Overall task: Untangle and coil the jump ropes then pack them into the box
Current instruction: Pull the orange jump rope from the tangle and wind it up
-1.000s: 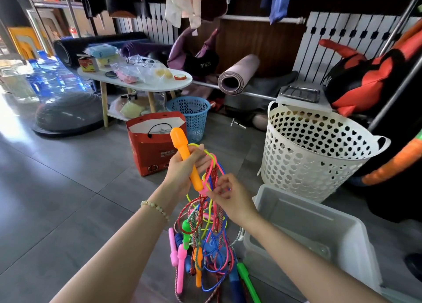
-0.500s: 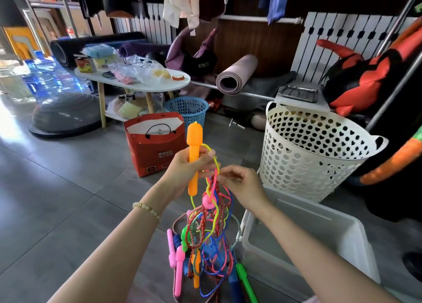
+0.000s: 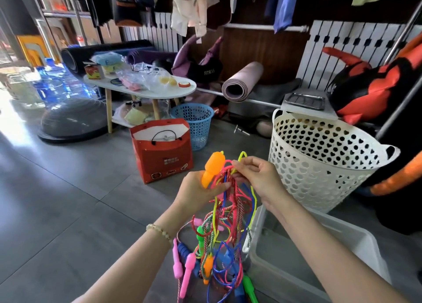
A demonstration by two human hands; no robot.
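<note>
While the left hand gripped the lower end of a fat orange plastic jump-rope handle, with its fingers curled round it and the handle tilted up and away, the tangled bundle of multi-coloured jump ropes hung from both hands above the grey tiled floor. The right hand pinched the top of the tangle just beside the handle, fingertips closed on red and yellow cords, and a thin yellow cord loop stuck up over its fingers. Cords were pink, red, blue, yellow and braided; which cord went to which handle could not be told. Loose handles dangled low in the bundle: two pink plastic handles, a green plastic handle and a second small orange handle. A pale bead bracelet sat on the left wrist. The translucent grey plastic box stood on the floor just right of the hanging ropes, under the right forearm, with no rope in the visible part. Behind it stood a white plastic laundry basket with heart-shaped holes. Farther out on the floor were a red paper gift bag, a small blue perforated plastic bin, a white oval side table with clutter on top, a rolled pink yoga mat and a grey balance dome.
</note>
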